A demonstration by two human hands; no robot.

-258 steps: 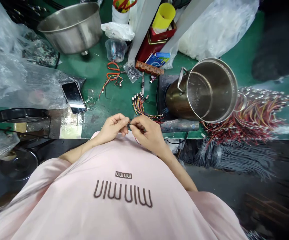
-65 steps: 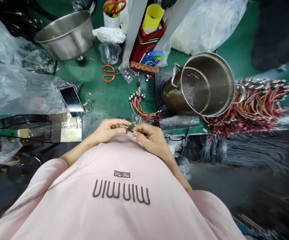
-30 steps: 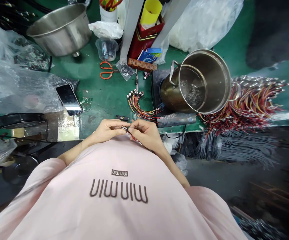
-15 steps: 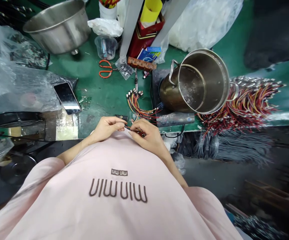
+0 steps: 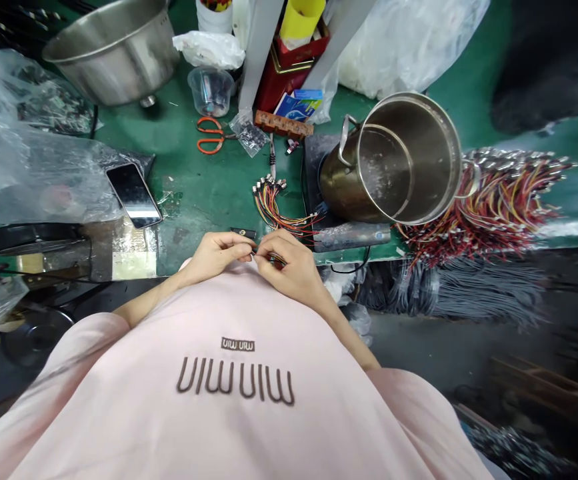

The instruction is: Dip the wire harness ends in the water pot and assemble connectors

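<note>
My left hand (image 5: 220, 255) is at the table's front edge, thumb and fingertips pinched together. What it pinches is too small to make out. Close beside it, my right hand (image 5: 293, 265) is curled around thin coloured wires (image 5: 277, 259), mostly hidden in the palm. Its thumb and forefinger almost meet my left fingertips. Just beyond both hands lies a bunch of red, yellow and black wires (image 5: 272, 207) with small connectors at the far end. A short black piece (image 5: 243, 233) rests on the table behind my left fingers.
A tall metal pot (image 5: 359, 180) stands right of the wires, with a large heap of wires (image 5: 489, 213) beyond it. Orange-handled scissors (image 5: 210, 136), a phone (image 5: 134, 195), a metal basin (image 5: 119, 60) and a red tin (image 5: 289, 73) are on the green table (image 5: 193, 193).
My right fingers have shifted slightly and closed further over the wires, so less of them shows. My left hand stays nearly in place. The whole view has moved a little.
</note>
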